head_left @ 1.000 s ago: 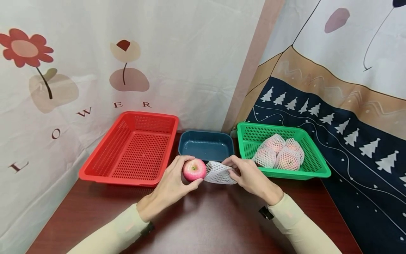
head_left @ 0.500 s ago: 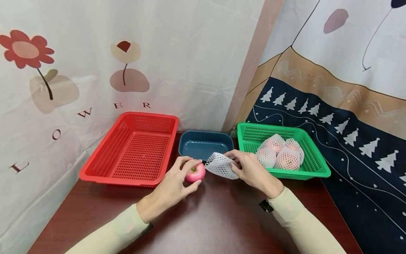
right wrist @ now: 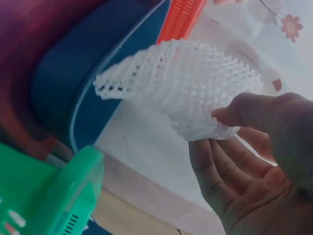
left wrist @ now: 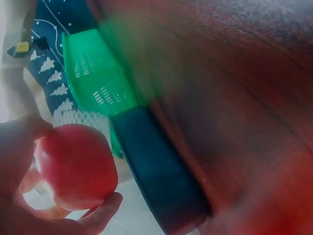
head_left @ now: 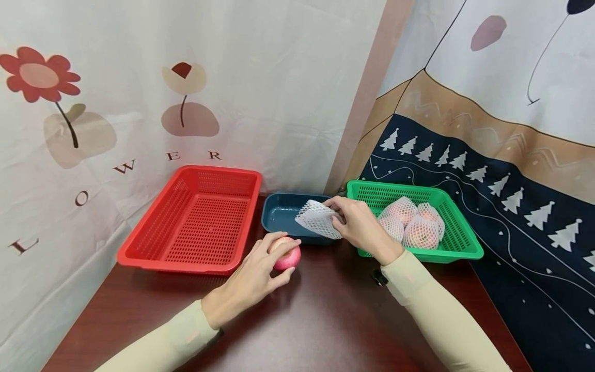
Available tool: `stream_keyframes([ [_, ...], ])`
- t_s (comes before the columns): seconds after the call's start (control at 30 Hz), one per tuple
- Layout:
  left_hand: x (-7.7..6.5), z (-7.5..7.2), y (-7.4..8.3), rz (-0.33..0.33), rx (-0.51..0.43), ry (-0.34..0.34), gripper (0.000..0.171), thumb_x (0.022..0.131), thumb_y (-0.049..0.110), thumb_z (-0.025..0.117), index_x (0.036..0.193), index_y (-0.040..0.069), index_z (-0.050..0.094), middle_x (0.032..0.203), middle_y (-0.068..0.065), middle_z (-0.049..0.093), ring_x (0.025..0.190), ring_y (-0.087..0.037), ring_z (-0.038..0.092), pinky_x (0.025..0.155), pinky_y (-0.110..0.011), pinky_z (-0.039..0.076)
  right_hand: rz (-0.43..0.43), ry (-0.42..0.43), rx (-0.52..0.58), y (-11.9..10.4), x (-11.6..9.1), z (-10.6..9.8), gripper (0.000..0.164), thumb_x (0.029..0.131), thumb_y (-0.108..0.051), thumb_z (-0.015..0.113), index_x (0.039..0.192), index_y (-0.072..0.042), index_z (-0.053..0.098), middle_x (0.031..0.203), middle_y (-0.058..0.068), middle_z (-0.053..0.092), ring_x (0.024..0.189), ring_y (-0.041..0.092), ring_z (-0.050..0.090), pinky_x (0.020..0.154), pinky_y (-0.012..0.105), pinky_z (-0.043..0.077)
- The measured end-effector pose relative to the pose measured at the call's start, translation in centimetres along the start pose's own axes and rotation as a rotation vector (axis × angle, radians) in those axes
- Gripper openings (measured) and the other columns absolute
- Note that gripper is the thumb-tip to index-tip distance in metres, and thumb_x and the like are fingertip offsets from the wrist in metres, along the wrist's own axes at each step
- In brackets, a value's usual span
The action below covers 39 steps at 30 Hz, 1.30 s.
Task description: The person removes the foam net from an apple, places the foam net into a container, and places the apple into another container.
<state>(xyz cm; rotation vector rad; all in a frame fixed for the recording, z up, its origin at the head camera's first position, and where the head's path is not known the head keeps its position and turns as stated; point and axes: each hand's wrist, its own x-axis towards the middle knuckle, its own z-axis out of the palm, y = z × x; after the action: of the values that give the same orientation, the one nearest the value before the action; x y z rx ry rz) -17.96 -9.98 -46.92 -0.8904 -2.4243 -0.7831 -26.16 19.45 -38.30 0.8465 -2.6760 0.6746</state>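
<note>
One apple (head_left: pixel 291 258) in left hand (head_left: pixel 253 275).

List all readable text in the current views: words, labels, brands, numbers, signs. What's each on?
"L O W E R": spaced letters on the white cloth, head view.
Faint mark on the same cloth, right wrist view: too blurred to read.
Yellow patch, left wrist view: too blurred to tell if it bears text.
No readable text on the apple, white net, red basket, green basket or blue tray.
</note>
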Motion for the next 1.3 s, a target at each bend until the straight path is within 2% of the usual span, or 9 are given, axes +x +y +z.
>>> stream_keyframes([
  [0.3,-0.3,0.1,-0.1,0.001,0.007,-0.028,0.059,0.099,0.031,0.094,0.153,0.022,0.074,0.155,-0.014,0.066,0.137,-0.033,0.069,0.110,-0.052,0.064,-0.007,-0.033,-0.099,0.3,3.4,1.9,0.031,0.108,-0.008,0.081,0.139,-0.007,0.078,0.126,0.015,0.084,0.103,0.027,0.081,0.094,0.044,0.072],
  [0.43,-0.4,0.0,-0.1,-0.006,0.011,-0.039,0.060,0.098,0.031,0.095,0.153,0.022,0.074,0.154,-0.014,0.066,0.135,-0.033,0.069,0.109,-0.052,0.064,-0.021,-0.051,-0.141,0.5,4.7,2.7,0.031,0.109,-0.008,0.080,0.141,-0.007,0.077,0.132,0.016,0.083,0.107,0.029,0.083,0.095,0.045,0.073],
  [0.63,-0.5,-0.1,-0.1,-0.012,0.004,-0.060,0.060,0.099,0.031,0.095,0.154,0.023,0.073,0.155,-0.012,0.065,0.133,-0.031,0.069,0.107,-0.049,0.067,-0.035,-0.121,-0.234,0.9,6.6,3.7,0.035,0.111,-0.010,0.078,0.146,-0.010,0.074,0.141,0.015,0.080,0.108,0.031,0.083,0.090,0.044,0.073],
  [0.9,-0.8,0.1,0.0,0.006,0.000,-0.069,0.062,0.098,0.030,0.096,0.155,0.023,0.071,0.155,-0.013,0.065,0.132,-0.032,0.070,0.105,-0.048,0.068,-0.106,-0.213,-0.395,1.7,8.0,5.4,0.036,0.110,-0.011,0.080,0.145,-0.014,0.070,0.137,0.015,0.075,0.103,0.029,0.082,0.084,0.043,0.073],
  [1.07,-0.9,0.1,-0.1,0.012,0.006,-0.063,0.062,0.097,0.028,0.097,0.154,0.023,0.072,0.154,-0.012,0.065,0.131,-0.033,0.071,0.104,-0.048,0.068,-0.119,-0.252,-0.442,1.8,8.8,5.8,0.033,0.111,-0.012,0.080,0.143,-0.015,0.069,0.134,0.014,0.075,0.106,0.028,0.082,0.086,0.042,0.073],
  [1.3,-1.0,0.0,-0.1,0.005,0.006,-0.066,0.061,0.098,0.029,0.097,0.154,0.022,0.072,0.154,-0.013,0.064,0.129,-0.034,0.072,0.103,-0.049,0.068,-0.091,-0.293,-0.462,1.7,9.7,6.4,0.028,0.114,-0.010,0.073,0.141,-0.014,0.068,0.134,0.016,0.075,0.106,0.029,0.082,0.085,0.043,0.073],
])
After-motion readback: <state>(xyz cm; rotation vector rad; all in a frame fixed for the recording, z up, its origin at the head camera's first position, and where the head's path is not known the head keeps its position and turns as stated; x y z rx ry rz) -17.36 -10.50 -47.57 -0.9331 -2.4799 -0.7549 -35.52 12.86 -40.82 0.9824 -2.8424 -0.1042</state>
